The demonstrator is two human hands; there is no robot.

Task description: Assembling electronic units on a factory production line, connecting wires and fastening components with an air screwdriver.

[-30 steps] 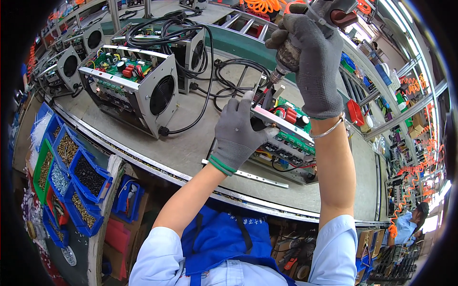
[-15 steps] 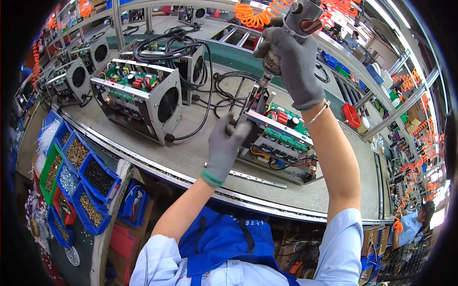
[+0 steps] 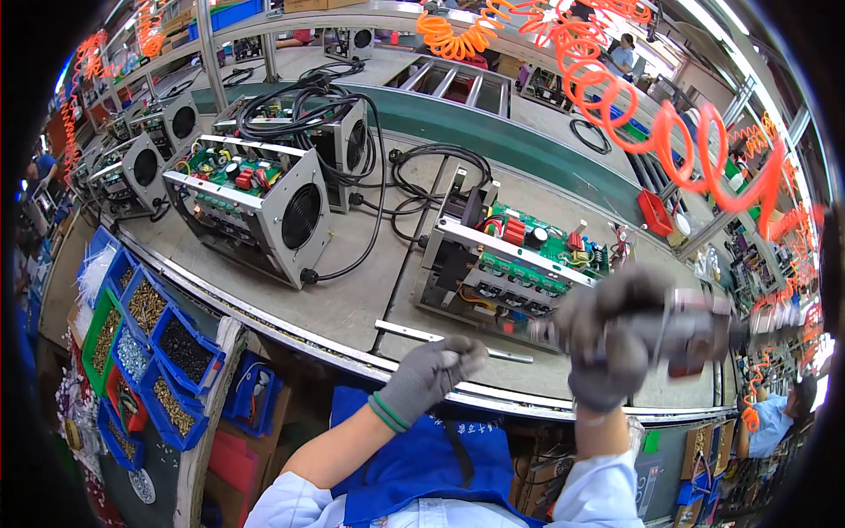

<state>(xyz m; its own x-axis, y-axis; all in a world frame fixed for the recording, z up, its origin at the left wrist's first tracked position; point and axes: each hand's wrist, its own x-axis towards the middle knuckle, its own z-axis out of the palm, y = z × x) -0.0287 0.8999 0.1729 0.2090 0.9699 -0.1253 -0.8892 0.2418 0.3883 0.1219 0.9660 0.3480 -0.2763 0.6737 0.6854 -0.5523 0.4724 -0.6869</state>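
My right hand (image 3: pixel 607 352), in a grey glove and smeared by motion, is wrapped round a pneumatic screwdriver (image 3: pixel 691 330) held sideways at the bench's front right. Its tip points left, in front of the open machine unit (image 3: pixel 493 282). That unit shows green circuit boards, red and black parts and a pale metal rail along its top. In front of the unit, over the bench's front edge, my left hand (image 3: pixel 431 374) has its gloved fingers drawn together; what they hold, if anything, is hidden. Just behind it a loose metal strip (image 3: pixel 409 331) lies on the bench.
A second unit with a fan (image 3: pixel 304 216) stands to the left, with coiled black cables (image 3: pixel 308 110) behind it. Blue and green bins (image 3: pixel 180 339) of screws sit at the lower left. An orange coiled air hose (image 3: pixel 616 114) hangs at the upper right.
My right hand has brought the screwdriver down from above the unit's back left corner to the front right, and turned it sideways. My left hand has drawn back from the unit toward me.
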